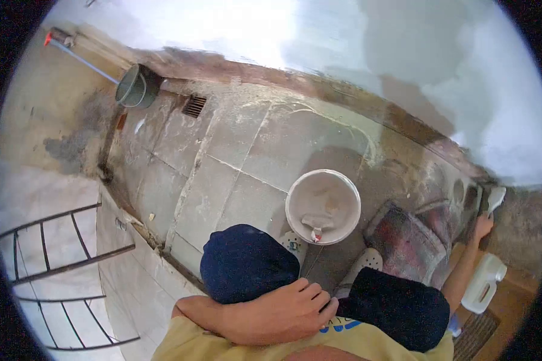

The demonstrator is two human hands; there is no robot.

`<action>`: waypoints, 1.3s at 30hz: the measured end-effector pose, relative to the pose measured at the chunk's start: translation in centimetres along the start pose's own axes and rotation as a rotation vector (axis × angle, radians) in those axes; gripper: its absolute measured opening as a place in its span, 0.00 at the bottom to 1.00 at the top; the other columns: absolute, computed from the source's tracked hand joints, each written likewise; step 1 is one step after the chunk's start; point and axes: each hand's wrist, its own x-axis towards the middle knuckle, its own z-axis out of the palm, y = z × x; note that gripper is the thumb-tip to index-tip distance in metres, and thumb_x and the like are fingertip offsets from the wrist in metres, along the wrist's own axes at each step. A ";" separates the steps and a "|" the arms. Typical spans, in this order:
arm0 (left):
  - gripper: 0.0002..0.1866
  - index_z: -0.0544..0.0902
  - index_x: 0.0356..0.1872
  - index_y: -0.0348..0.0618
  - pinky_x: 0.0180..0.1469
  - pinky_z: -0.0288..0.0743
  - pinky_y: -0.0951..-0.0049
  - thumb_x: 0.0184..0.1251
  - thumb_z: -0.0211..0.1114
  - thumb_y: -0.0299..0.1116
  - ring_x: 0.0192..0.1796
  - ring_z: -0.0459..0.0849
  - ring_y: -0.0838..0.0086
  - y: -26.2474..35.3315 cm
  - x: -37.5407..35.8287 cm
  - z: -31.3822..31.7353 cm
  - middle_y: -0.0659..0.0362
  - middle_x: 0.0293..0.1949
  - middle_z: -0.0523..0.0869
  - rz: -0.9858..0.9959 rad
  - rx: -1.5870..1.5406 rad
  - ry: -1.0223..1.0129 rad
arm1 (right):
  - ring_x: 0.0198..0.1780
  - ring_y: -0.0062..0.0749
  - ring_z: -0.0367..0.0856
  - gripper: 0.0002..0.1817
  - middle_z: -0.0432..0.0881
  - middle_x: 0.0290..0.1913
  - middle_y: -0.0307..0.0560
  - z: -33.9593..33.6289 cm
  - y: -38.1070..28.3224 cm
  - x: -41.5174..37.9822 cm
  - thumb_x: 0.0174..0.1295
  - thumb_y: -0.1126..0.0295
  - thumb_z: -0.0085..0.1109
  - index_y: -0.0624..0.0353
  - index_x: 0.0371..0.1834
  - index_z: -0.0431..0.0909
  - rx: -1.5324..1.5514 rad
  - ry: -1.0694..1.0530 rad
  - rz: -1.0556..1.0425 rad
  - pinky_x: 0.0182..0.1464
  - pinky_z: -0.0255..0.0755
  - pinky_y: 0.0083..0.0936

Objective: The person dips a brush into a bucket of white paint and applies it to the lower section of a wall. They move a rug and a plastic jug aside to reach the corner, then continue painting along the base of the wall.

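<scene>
On my feed, the fingers of the right hand [483,226] are wrapped around the lower end of a white-headed tool [495,200], at the right of the frame by the wall's foot. Its long axis slants, head toward the upper right. The left hand [295,310], lower centre, lies across the lap, fingers loosely bent and slightly parted, and I see nothing gripped.

Nearby, a white jug [485,284] lies tilted at lower right; I can't tell its contents. At centre, I have an upright white bucket [293,212] with pale residue inside and a small white-and-red item [317,233] low in it. At upper left sits a dark green bucket [143,90], its contents unclear, with a blue pole [84,62] reaching its rim.
</scene>
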 end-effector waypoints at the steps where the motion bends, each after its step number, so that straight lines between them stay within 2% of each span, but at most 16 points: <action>1: 0.25 0.70 0.55 0.33 0.41 0.66 0.71 0.63 0.54 0.41 0.42 0.74 0.70 0.2 0.0 0.2 0.56 0.38 0.75 0.027 -0.005 -0.011 | 0.47 0.59 0.78 0.23 0.80 0.45 0.64 0.3 1.0 0.2 0.57 0.64 0.54 0.63 0.54 0.75 -0.028 0.057 -0.052 0.48 0.71 0.41; 2: 0.25 0.70 0.55 0.33 0.41 0.67 0.71 0.62 0.54 0.42 0.42 0.74 0.70 0.3 0.0 0.3 0.56 0.38 0.75 -0.001 -0.040 -0.005 | 0.47 0.59 0.78 0.23 0.80 0.45 0.64 -0.3 0.1 -0.5 0.57 0.63 0.54 0.65 0.54 0.74 0.092 0.032 -0.041 0.48 0.71 0.41; 3: 0.26 0.71 0.56 0.33 0.41 0.67 0.71 0.62 0.55 0.42 0.41 0.75 0.69 0.3 0.0 0.4 0.55 0.39 0.76 -0.026 -0.072 0.000 | 0.46 0.59 0.79 0.23 0.81 0.45 0.63 -0.4 -0.6 -0.5 0.57 0.64 0.53 0.65 0.54 0.74 -0.096 0.036 0.047 0.48 0.71 0.43; 4: 0.26 0.71 0.56 0.33 0.41 0.67 0.71 0.62 0.55 0.42 0.41 0.75 0.69 0.2 0.0 0.4 0.55 0.39 0.76 0.012 -0.073 -0.012 | 0.46 0.59 0.79 0.23 0.81 0.45 0.64 -0.7 -1.1 -0.7 0.56 0.65 0.52 0.64 0.54 0.74 -0.002 0.023 0.051 0.47 0.71 0.44; 7: 0.21 0.75 0.50 0.30 0.39 0.65 0.73 0.57 0.55 0.34 0.40 0.75 0.71 0.5 0.5 -1.1 0.56 0.34 0.77 0.042 -0.087 0.073 | 0.47 0.57 0.79 0.22 0.81 0.44 0.62 -1.3 -3.3 -1.2 0.57 0.64 0.52 0.61 0.55 0.75 0.076 0.007 0.174 0.48 0.71 0.42; 9: 0.32 0.69 0.59 0.34 0.49 0.68 0.65 0.60 0.58 0.49 0.45 0.76 0.62 0.9 1.3 -3.4 0.51 0.42 0.77 -0.087 -0.173 -0.128 | 0.49 0.56 0.79 0.22 0.81 0.45 0.63 -1.2 -3.8 -1.4 0.57 0.64 0.52 0.65 0.52 0.76 -0.140 0.034 0.115 0.50 0.70 0.41; 11: 0.34 0.69 0.59 0.34 0.51 0.68 0.64 0.59 0.59 0.51 0.47 0.76 0.60 0.9 1.4 -2.5 0.50 0.45 0.77 -0.093 -0.177 -0.152 | 0.46 0.57 0.79 0.21 0.81 0.41 0.64 -3.3 -6.9 -2.5 0.56 0.64 0.52 0.63 0.50 0.77 0.054 0.012 0.183 0.47 0.71 0.41; 12: 0.35 0.69 0.59 0.34 0.53 0.67 0.63 0.58 0.60 0.53 0.50 0.75 0.58 1.0 1.4 -2.0 0.48 0.47 0.77 -0.131 -0.186 -0.165 | 0.45 0.58 0.79 0.19 0.81 0.38 0.64 -2.2 -5.1 -1.9 0.55 0.65 0.53 0.64 0.48 0.77 -0.108 0.005 0.127 0.46 0.71 0.42; 13: 0.35 0.69 0.59 0.34 0.53 0.67 0.63 0.58 0.60 0.53 0.50 0.75 0.58 1.5 1.3 -1.8 0.48 0.47 0.77 -0.082 -0.181 -0.188 | 0.43 0.58 0.80 0.18 0.81 0.38 0.63 -1.0 -3.3 -2.1 0.55 0.65 0.52 0.63 0.46 0.78 0.026 0.081 0.158 0.44 0.71 0.43; 14: 0.32 0.69 0.60 0.36 0.55 0.65 0.62 0.59 0.58 0.48 0.52 0.74 0.59 2.1 1.2 -2.2 0.49 0.50 0.76 -0.160 -0.179 -0.217 | 0.42 0.58 0.80 0.17 0.81 0.38 0.62 -2.8 -5.7 -2.3 0.55 0.66 0.52 0.62 0.45 0.78 -0.014 -0.062 0.262 0.43 0.71 0.43; 15: 0.30 0.68 0.61 0.38 0.56 0.64 0.61 0.60 0.57 0.43 0.54 0.72 0.59 2.5 1.3 -2.4 0.49 0.53 0.75 -0.239 -0.172 -0.241 | 0.42 0.58 0.80 0.17 0.81 0.38 0.62 -3.6 -6.8 -2.7 0.55 0.66 0.52 0.61 0.46 0.78 0.022 -0.037 0.282 0.44 0.72 0.43; 18: 0.29 0.68 0.61 0.38 0.58 0.63 0.62 0.61 0.56 0.42 0.55 0.72 0.59 2.6 1.4 -2.4 0.49 0.54 0.75 -0.231 -0.157 -0.249 | 0.46 0.57 0.79 0.18 0.81 0.41 0.62 -3.8 -8.1 -3.1 0.56 0.66 0.51 0.57 0.49 0.78 -0.002 0.009 0.347 0.49 0.72 0.44; 26: 0.33 0.64 0.65 0.38 0.60 0.61 0.60 0.60 0.56 0.45 0.58 0.70 0.57 2.2 2.5 -2.5 0.48 0.56 0.73 -0.271 -0.149 -0.379 | 0.47 0.57 0.79 0.19 0.81 0.43 0.61 -4.1 -9.6 -3.9 0.57 0.66 0.52 0.55 0.53 0.77 0.081 0.055 0.302 0.51 0.71 0.43; 30: 0.34 0.62 0.66 0.40 0.61 0.60 0.59 0.60 0.56 0.46 0.59 0.70 0.57 1.8 2.9 -2.6 0.48 0.58 0.72 -0.290 -0.196 -0.422 | 0.47 0.58 0.78 0.19 0.80 0.43 0.63 -1.3 -6.3 -2.9 0.57 0.68 0.51 0.56 0.53 0.75 -0.015 0.153 0.224 0.51 0.71 0.45; 34: 0.36 0.61 0.67 0.41 0.61 0.59 0.58 0.60 0.57 0.47 0.60 0.68 0.57 1.6 3.1 -2.3 0.48 0.59 0.70 -0.300 -0.166 -0.444 | 0.49 0.59 0.78 0.19 0.80 0.43 0.66 -3.3 -8.7 -1.7 0.57 0.69 0.51 0.60 0.53 0.74 0.038 0.013 0.318 0.52 0.70 0.45; 39: 0.38 0.59 0.69 0.42 0.60 0.59 0.58 0.59 0.57 0.48 0.61 0.67 0.57 0.9 3.7 -2.4 0.50 0.61 0.68 -0.299 -0.204 -0.513 | 0.49 0.59 0.77 0.19 0.79 0.44 0.66 -3.3 -9.1 -0.5 0.58 0.69 0.51 0.59 0.53 0.75 0.019 0.016 0.328 0.52 0.70 0.47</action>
